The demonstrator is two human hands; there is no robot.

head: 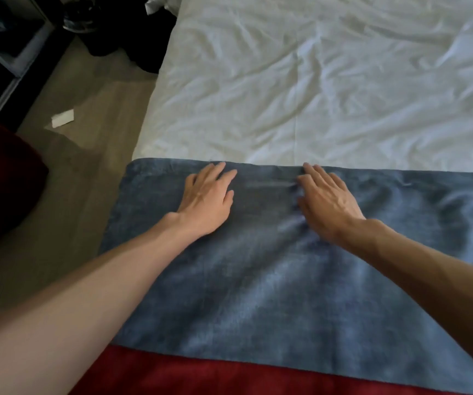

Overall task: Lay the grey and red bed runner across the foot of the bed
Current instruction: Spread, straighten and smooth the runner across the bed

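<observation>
**Runner flat on the foot of the bed**

The bed runner (pixel 258 280) covered the foot of the bed (pixel 315 81), its far edge straight, white sheet beyond. Left hand (pixel 208 199) and right hand (pixel 326 201) lay flat, fingers spread, gripping nothing. Grey plush, red band nearest, few ripples.

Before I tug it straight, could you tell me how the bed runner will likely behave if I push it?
The bed runner is probably floppy: it ripples beside the right hand. It looks plush, so it may grip the white sheet and bunch rather than slide. The left hand presses it flat easily.
</observation>
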